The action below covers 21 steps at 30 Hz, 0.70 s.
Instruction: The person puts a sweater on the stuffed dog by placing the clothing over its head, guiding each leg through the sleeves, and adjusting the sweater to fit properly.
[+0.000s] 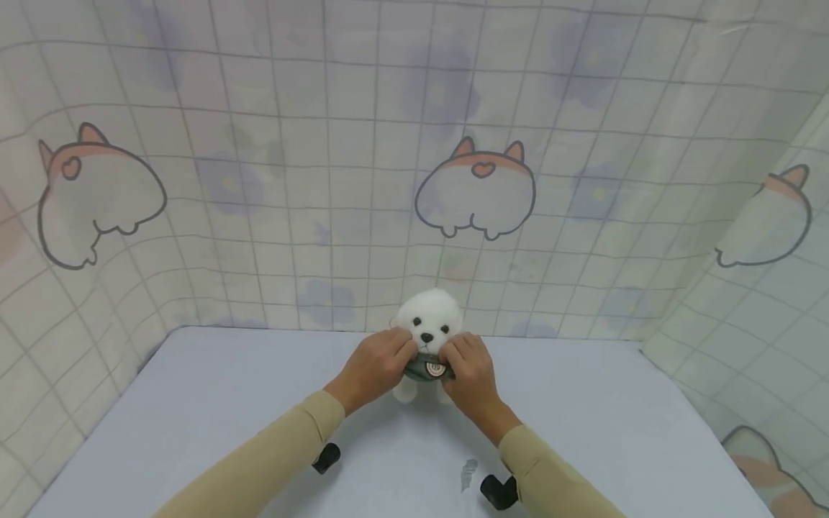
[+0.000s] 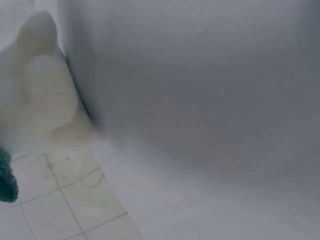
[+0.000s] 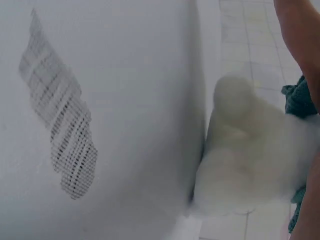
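A white plush dog (image 1: pixel 430 309) stands upright near the table's far edge, facing me. Across its chest, below the muzzle, lies a dark green cloth garment (image 1: pixel 417 369) with a round pale badge (image 1: pixel 435 369). My left hand (image 1: pixel 382 363) pinches the garment at the dog's left-of-view side, and my right hand (image 1: pixel 469 370) pinches it opposite. Fingers hide the garment's ends. In the left wrist view the dog's white fur (image 2: pixel 47 95) and a bit of green cloth (image 2: pixel 6 180) appear. The right wrist view has the dog's lower body (image 3: pixel 245 165) beside part of my right hand (image 3: pixel 302 45).
The white table (image 1: pixel 583 403) runs up to a grid-patterned curtain (image 1: pixel 350 165) with cartoon corgis behind and at both sides. A grey patch (image 1: pixel 468 475) marks the tabletop. Black wrist-camera parts (image 1: pixel 499 492) show by the sleeves.
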Available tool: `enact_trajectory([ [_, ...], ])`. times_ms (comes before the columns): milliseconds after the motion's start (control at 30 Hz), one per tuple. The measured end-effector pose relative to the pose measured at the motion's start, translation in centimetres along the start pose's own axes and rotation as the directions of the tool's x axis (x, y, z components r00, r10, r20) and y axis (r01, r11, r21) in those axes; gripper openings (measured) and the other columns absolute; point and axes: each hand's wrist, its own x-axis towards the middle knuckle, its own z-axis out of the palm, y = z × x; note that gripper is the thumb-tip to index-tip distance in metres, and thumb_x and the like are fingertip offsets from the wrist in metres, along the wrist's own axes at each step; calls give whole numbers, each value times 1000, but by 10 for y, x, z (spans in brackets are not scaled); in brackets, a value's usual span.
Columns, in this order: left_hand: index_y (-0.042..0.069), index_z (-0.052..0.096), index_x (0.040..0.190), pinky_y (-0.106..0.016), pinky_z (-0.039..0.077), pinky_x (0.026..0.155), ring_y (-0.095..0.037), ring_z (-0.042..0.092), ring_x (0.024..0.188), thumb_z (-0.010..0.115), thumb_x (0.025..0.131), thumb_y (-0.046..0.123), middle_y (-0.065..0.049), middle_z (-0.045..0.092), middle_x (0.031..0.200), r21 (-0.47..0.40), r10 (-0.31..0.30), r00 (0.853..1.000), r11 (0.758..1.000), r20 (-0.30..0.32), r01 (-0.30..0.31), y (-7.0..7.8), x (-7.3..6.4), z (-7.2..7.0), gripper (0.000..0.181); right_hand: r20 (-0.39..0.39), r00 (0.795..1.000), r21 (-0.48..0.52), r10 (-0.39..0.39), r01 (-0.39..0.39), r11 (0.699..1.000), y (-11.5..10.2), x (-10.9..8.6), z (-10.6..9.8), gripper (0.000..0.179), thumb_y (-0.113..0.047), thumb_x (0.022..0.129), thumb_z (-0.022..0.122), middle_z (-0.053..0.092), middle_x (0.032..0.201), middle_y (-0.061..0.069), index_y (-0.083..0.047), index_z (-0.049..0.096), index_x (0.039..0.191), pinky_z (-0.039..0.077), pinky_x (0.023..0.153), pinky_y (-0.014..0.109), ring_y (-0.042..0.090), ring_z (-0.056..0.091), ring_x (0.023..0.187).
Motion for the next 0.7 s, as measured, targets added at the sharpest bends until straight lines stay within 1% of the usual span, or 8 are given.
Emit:
enact_trajectory([
  [67, 7, 55, 80, -24, 50, 59, -13, 55, 68, 49, 91, -3, -2, 57, 81, 20, 14, 1000, 1000, 23, -15, 0, -1, 0, 16, 14, 1000, -19, -2, 3, 1000, 0, 0, 0, 23, 14, 63, 57, 55, 72, 3, -7, 50, 69, 42, 64, 34, 21, 52, 70],
  [133, 8, 58, 84, -24, 51, 62, -14, 58, 72, 53, 93, 2, -2, 59, 85, 51, 25, 998, 998, 56, -28, 0, -2, -1, 12, 63, 998, -52, 1, 2, 999, 1, 0, -2, 22, 11, 65, 61, 56, 77, 4, -8, 53, 73, 41, 66, 35, 21, 53, 74],
  [200, 9, 59, 88, -26, 52, 67, -15, 59, 78, 62, 90, 10, -2, 60, 88, 73, 34, 995, 996, 96, -41, -1, -5, -1, 4, 131, 991, -81, 1, 10, 997, 2, -2, -4, 23, -1, 69, 74, 59, 87, 5, -8, 57, 81, 42, 70, 36, 23, 56, 81],
  [300, 12, 60, 94, -29, 51, 72, -16, 59, 83, 72, 84, 33, 0, 60, 93, 81, 38, 987, 995, 158, -52, -3, -11, -6, 26, 213, 977, -86, -18, 38, 996, 4, -6, -9, 42, -30, 68, 86, 61, 103, 7, -8, 60, 95, 42, 75, 37, 23, 57, 93],
  [400, 13, 59, 97, -31, 51, 75, -17, 60, 86, 69, 81, 50, 0, 60, 95, 45, 32, 983, 998, 180, -41, -5, -16, -10, 41, 212, 976, -30, -46, 54, 998, 7, -8, -15, 55, -51, 74, 79, 61, 110, 8, -7, 61, 100, 43, 79, 37, 23, 57, 98],
  [500, 13, 61, 98, -33, 52, 76, -18, 61, 89, 64, 84, 52, -1, 62, 96, -7, 3, 988, 1000, 153, -2, -9, -18, -16, 42, 142, 989, 31, -48, 44, 999, 10, -5, -19, 51, -52, 85, 67, 61, 105, 9, -4, 61, 98, 45, 77, 38, 24, 57, 95],
  [567, 11, 61, 99, -34, 52, 77, -19, 61, 89, 64, 84, 50, -3, 62, 98, -47, -37, 992, 998, 123, 43, -11, -17, -18, 42, 105, 994, 55, -30, 25, 998, 11, 0, -21, 52, -52, 87, 65, 60, 104, 11, -1, 59, 98, 47, 77, 38, 25, 57, 94],
  [700, 6, 56, 112, -35, 54, 81, -21, 62, 96, 68, 81, 53, -8, 60, 110, -129, -157, 981, 977, 114, 171, -14, -13, -21, 58, 151, 989, 58, 12, -21, 998, 14, 8, -24, 71, -50, 73, 80, 57, 117, 16, 4, 53, 111, 51, 88, 39, 28, 57, 107],
])
